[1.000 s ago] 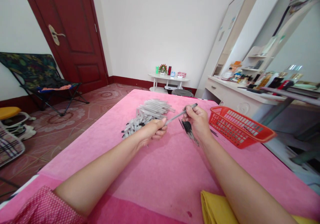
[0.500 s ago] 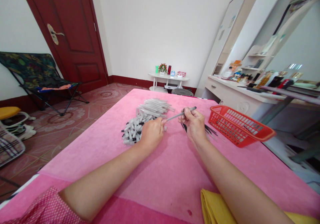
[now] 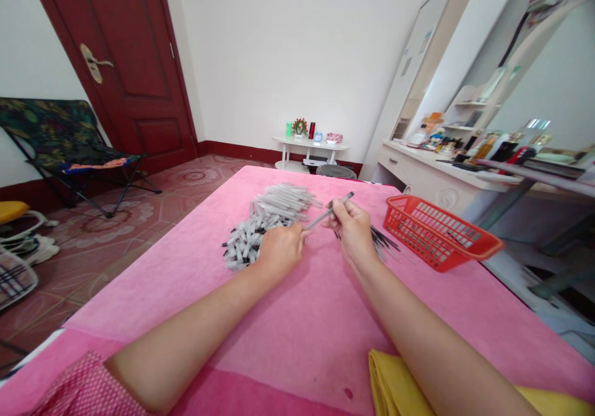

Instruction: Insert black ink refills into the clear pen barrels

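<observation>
A slim grey pen (image 3: 318,219) with a dark end slants up to the right between my two hands. My left hand (image 3: 281,246) is closed, pinching its lower left end. Closed around the upper right part is my right hand (image 3: 352,222), with the dark tip poking out above the fingers. Beside my left hand lies a heap of whitish pen caps (image 3: 242,241), some black among them. Behind that heap are many translucent pen barrels (image 3: 287,199). Thin black pen refills (image 3: 383,240) lie to the right of my right hand, partly hidden by it.
A red plastic basket (image 3: 437,233) stands at the table's right side. Pink cloth (image 3: 297,329) covers the table, and folded yellow fabric (image 3: 395,384) lies at the near right edge. A dressing table (image 3: 432,171) is beyond the basket, a folding chair (image 3: 60,143) at left.
The whole view has shifted slightly. Both hands keep hold of the pen, which is now tilted a little more steeply, and my right hand sits slightly closer to the left.
</observation>
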Tool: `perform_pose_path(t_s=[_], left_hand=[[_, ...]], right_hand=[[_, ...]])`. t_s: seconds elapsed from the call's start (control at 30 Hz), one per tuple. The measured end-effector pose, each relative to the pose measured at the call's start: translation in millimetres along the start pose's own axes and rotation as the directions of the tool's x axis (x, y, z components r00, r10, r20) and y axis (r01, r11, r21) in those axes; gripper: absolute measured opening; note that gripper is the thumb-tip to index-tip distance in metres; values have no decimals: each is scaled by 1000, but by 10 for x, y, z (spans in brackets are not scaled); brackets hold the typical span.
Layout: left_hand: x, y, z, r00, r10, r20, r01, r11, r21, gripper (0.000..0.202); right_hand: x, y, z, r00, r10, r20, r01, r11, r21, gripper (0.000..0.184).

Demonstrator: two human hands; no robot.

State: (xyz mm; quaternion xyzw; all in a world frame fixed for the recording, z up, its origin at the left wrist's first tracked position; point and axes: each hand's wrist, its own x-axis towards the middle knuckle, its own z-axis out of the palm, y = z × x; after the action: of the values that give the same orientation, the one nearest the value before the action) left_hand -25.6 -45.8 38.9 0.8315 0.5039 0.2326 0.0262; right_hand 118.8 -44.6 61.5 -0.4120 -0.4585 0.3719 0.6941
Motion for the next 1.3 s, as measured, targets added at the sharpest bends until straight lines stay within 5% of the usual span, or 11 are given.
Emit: perform_pose_path(t_s=[0.2, 0.33, 0.43, 0.53, 0.63, 0.73, 0.8, 0.9, 0.97, 1.13, 1.3], left_hand=[[5, 29, 24, 996, 81, -35, -88, 949, -302, 41], [10, -63, -1, 993, 121, -15, -122, 972, -201, 38], [69, -198, -74, 994, 107, -28, -109, 986, -125, 34], [158, -390, -168, 995, 12, -104, -16, 999, -44, 31], [233, -604, -246, 972, -97, -215, 97, 995, -9, 28], [276, -779, -270, 949, -182, -256, 178, 983, -39, 25], [295, -853, -245, 949, -194, -250, 186, 981, -57, 24], [319, -903, -161, 966, -104, -236, 90, 994, -66, 24], [329, -911, -91, 977, -2, -214, -14, 997, -70, 26], [304, -928, 61, 985, 106, -138, -117, 990, -76, 24], [266, -942, 117, 984, 123, -132, -131, 990, -54, 23]], right_hand=[[-106, 76, 93, 967, 14, 253, 66, 950, -305, 34], [52, 21, -92, 982, -76, 173, 143, 896, -419, 35], [296, -153, -426, 978, -205, 36, 189, 804, -564, 36], [549, -390, -893, 931, -365, -20, 153, 436, -887, 33], [737, -613, -1384, 921, -369, -123, -122, 24, -992, 36], [830, -762, -1741, 966, -173, -193, -228, -215, -950, 38], [838, -797, -1823, 975, -112, -190, -214, -277, -937, 37], [775, -717, -1652, 987, -149, -53, -87, -238, -967, 33], [684, -570, -1372, 983, -150, 102, 83, -130, -988, 28], [351, -29, -478, 873, 55, 484, 473, 142, -869, 22], [148, 401, 168, 893, 92, 440, 438, 41, -898, 32]])
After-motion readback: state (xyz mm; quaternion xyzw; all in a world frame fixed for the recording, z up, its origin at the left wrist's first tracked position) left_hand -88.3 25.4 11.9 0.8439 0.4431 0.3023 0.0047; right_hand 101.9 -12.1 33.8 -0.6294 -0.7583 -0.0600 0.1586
